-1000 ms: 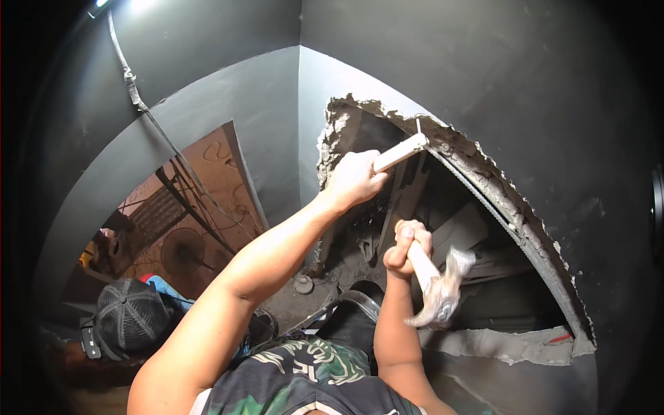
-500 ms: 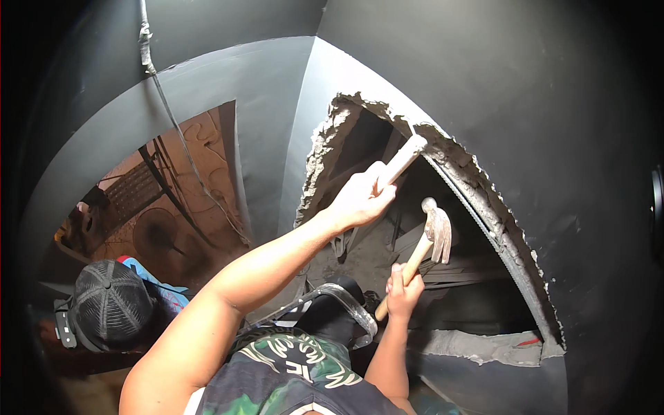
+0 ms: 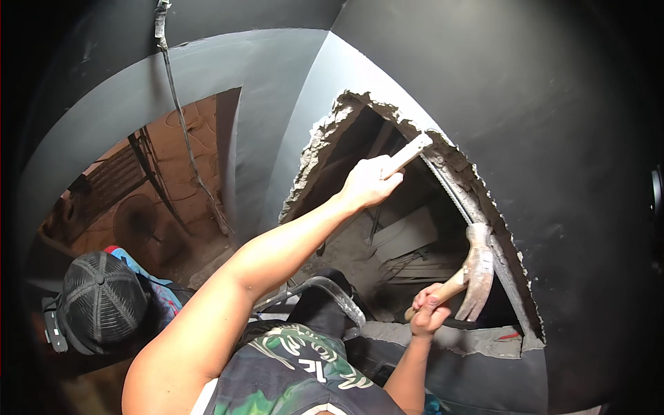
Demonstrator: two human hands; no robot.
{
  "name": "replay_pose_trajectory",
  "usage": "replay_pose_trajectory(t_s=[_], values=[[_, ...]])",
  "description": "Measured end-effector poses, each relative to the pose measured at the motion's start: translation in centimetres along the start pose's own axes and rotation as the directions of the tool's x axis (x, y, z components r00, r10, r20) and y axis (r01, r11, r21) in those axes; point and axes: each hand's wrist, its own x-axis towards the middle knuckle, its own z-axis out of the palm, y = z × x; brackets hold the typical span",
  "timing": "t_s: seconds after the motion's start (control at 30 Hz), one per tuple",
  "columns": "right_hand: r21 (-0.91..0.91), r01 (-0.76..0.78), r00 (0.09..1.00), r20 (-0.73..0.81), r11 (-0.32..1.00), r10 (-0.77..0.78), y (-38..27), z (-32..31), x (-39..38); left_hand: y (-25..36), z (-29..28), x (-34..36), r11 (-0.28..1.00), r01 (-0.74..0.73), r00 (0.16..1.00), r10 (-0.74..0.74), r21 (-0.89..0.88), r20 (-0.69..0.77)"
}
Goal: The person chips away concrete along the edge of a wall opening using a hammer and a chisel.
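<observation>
My left hand (image 3: 371, 182) is closed round a pale, stick-like tool (image 3: 408, 153). Its far end meets the upper edge of a ragged opening (image 3: 315, 149) broken in the grey wall; I cannot make out its exact kind. In my right hand (image 3: 429, 312) is a claw hammer (image 3: 477, 271), gripped by its wooden handle. The hammer's head overlaps the metal strip (image 3: 449, 185) along the opening's right side; whether they touch I cannot tell.
A person in a dark mesh cap (image 3: 104, 299) is at the lower left. Behind them, a second opening shows a brownish room with a round fan (image 3: 140, 225). A cable (image 3: 181, 124) hangs at the upper left. A bent metal bar (image 3: 332, 285) crosses in front of my body.
My right hand has swung the hammer to the right, bringing its head over the opening's right edge. My left hand still holds the pale tool at nearly the same spot. The view has shifted slightly.
</observation>
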Motion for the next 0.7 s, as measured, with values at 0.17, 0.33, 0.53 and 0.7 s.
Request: replay_pose_trajectory(t_s=[0.17,0.33,0.53,0.7], values=[[0.035,-0.077,0.997,0.017,0.996,0.076,0.8,3.4,-0.7,-1.5,-0.1,1.4,0.992,-0.109,0.994,0.110,0.060,-0.008],[-0.041,0.054,0.995,0.091,0.998,-0.050,-0.9,7.5,2.8,-3.3,-0.1,2.3,0.931,-0.210,0.978,0.205,0.298,0.047],[-0.511,0.708,0.678,0.299,0.487,-0.672,-2.0,8.5,8.5,-3.4,0.7,2.1,0.846,-0.317,0.940,0.340,0.430,0.024],[-0.644,0.362,0.930,0.195,0.675,-0.312,0.1,8.0,11.6,-4.4,0.8,2.6,0.906,-0.196,0.980,0.192,0.375,0.049]])
